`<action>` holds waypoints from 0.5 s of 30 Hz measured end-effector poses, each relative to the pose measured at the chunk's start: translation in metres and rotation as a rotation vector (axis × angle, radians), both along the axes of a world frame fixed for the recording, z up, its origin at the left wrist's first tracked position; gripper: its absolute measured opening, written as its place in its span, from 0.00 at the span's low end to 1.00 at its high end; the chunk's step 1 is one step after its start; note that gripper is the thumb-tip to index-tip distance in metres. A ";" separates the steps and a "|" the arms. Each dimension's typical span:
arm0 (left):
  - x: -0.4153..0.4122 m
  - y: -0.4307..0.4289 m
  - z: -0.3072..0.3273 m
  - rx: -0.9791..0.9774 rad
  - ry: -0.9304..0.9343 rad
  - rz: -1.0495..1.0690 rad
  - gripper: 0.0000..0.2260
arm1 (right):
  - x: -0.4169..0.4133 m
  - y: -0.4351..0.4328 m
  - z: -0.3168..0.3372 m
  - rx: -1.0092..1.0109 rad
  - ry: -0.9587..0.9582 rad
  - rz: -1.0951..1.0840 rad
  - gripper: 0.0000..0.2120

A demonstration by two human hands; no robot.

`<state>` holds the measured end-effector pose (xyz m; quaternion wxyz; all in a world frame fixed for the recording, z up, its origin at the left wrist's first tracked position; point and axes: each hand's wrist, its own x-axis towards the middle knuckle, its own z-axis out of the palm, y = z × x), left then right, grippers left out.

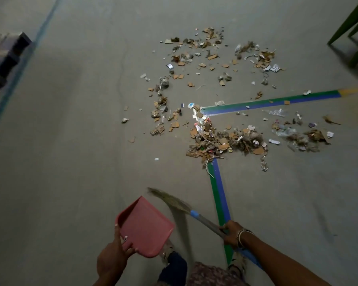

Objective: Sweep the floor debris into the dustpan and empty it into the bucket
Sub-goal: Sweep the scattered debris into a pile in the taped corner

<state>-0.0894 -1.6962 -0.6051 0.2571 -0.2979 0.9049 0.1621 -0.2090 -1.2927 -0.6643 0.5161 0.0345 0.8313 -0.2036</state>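
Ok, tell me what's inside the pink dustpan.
The dustpan, held in the left hand, shows only bare pink plastic inside, with no debris. The corner under the fingers is covered.

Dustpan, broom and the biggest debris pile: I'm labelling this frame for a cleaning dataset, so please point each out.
dustpan (146, 226), head view, on its flat pink inside.
broom (203, 220), head view, on the handle below the blue collar.
debris pile (221, 141), head view, on its dense middle.

Single head view, looking forward and steeply down at floor (70, 162); hands near bottom edge, debris farther ahead.
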 end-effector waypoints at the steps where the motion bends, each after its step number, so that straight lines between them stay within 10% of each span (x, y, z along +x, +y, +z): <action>1: -0.008 -0.013 0.000 0.014 -0.001 -0.007 0.54 | -0.001 -0.006 0.000 0.027 0.009 -0.018 0.30; 15: -0.082 -0.157 -0.008 -0.055 0.018 -0.069 0.52 | -0.058 -0.117 0.032 0.077 0.381 -0.618 0.29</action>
